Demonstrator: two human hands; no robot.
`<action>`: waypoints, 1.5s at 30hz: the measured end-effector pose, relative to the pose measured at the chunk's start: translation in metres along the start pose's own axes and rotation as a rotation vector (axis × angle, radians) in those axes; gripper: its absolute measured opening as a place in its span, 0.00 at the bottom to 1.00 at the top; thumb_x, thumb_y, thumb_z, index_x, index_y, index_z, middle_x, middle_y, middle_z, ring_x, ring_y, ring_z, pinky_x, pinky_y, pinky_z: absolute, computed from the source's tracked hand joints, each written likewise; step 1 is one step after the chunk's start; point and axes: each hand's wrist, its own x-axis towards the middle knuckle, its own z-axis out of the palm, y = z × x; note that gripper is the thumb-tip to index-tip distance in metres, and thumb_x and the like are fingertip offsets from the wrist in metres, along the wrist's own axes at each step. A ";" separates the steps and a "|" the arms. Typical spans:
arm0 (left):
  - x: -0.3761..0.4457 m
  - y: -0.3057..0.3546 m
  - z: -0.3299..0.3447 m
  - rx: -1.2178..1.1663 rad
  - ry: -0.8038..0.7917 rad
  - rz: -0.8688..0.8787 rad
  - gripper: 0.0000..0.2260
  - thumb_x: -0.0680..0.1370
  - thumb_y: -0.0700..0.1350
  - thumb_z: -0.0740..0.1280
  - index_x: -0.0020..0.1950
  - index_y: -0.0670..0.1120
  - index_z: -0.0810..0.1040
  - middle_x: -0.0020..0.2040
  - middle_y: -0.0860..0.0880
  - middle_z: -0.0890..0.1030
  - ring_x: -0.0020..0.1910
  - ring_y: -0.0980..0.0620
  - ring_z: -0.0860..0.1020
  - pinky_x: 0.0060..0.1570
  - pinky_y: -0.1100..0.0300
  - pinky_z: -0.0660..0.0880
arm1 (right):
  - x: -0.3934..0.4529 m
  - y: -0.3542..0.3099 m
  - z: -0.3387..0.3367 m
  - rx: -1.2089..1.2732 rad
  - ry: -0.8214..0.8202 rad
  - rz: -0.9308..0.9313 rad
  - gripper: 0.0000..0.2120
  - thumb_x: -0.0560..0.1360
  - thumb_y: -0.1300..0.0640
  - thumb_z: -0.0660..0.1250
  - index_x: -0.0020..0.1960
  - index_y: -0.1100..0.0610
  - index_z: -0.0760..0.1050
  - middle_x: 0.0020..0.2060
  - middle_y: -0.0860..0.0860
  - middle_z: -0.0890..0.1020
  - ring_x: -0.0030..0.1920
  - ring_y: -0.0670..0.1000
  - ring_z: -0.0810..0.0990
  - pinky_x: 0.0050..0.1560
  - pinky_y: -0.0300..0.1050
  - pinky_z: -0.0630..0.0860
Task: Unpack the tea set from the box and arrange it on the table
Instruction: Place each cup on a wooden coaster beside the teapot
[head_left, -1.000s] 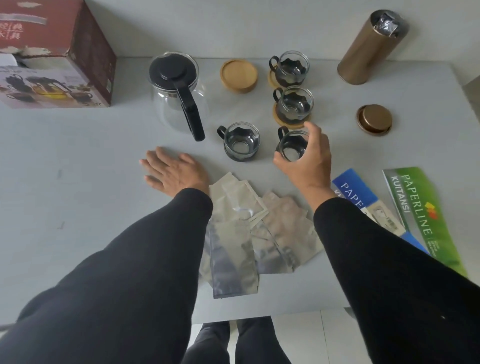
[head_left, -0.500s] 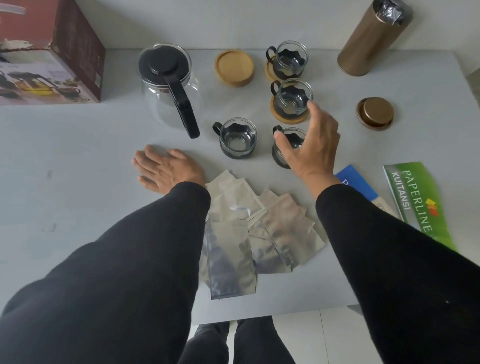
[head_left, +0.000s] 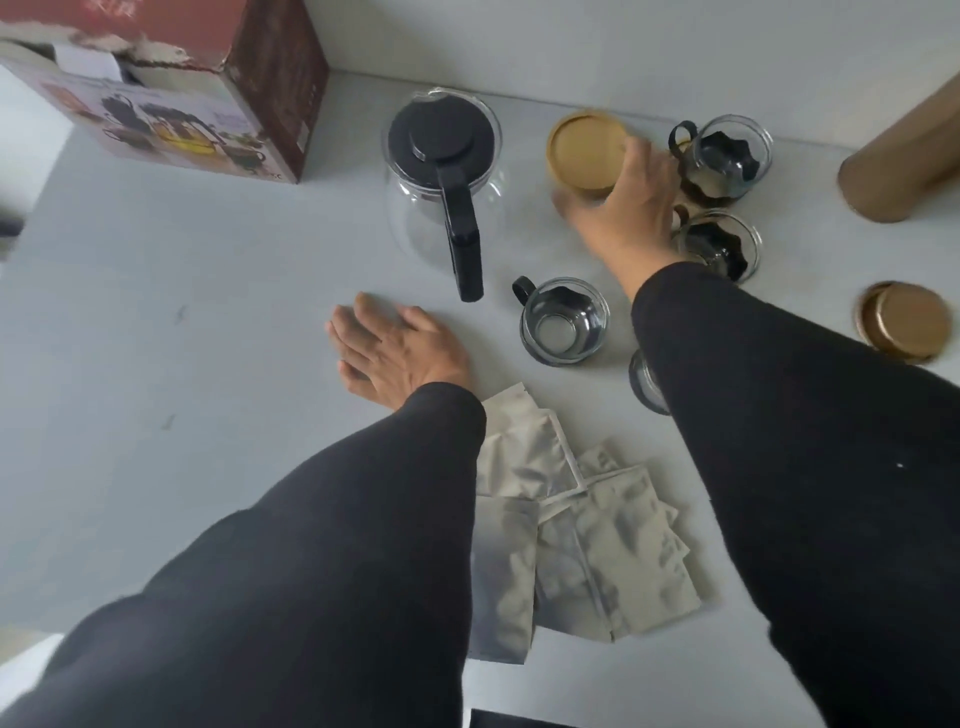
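Left hand (head_left: 397, 354) flat, fingers spread, palm down; right hand (head_left: 626, 208) outstretched, fingers loosely curled, both arms black-sleeved.

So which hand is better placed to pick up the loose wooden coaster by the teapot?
Right. The right hand is already reaching over the wooden coaster, fingers at its edge, while the left hand lies flat on the table, further from it.

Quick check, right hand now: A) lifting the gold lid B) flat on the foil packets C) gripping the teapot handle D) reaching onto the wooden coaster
D: the right hand has its fingers spread over the near edge of the wooden coaster, apart from the teapot; whether it has gripped is blurred.
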 end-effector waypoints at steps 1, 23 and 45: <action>0.000 0.001 0.000 0.000 -0.001 -0.008 0.21 0.80 0.51 0.52 0.74 0.52 0.58 0.76 0.53 0.54 0.77 0.54 0.49 0.73 0.53 0.48 | 0.007 -0.003 0.002 -0.006 -0.026 0.020 0.38 0.68 0.43 0.71 0.69 0.59 0.62 0.65 0.59 0.67 0.67 0.59 0.63 0.64 0.48 0.62; 0.001 0.002 0.000 0.040 0.001 -0.021 0.22 0.80 0.52 0.53 0.74 0.52 0.58 0.76 0.52 0.54 0.77 0.54 0.49 0.72 0.52 0.48 | 0.012 -0.018 0.000 -0.112 0.007 0.181 0.44 0.63 0.41 0.72 0.70 0.56 0.59 0.64 0.61 0.68 0.65 0.61 0.65 0.63 0.52 0.65; 0.000 0.001 0.001 0.063 0.008 0.002 0.22 0.80 0.53 0.52 0.75 0.51 0.58 0.76 0.50 0.55 0.77 0.52 0.49 0.72 0.51 0.49 | -0.026 -0.009 -0.002 -0.161 -0.269 0.229 0.47 0.61 0.42 0.76 0.71 0.56 0.56 0.62 0.62 0.69 0.64 0.60 0.67 0.65 0.51 0.67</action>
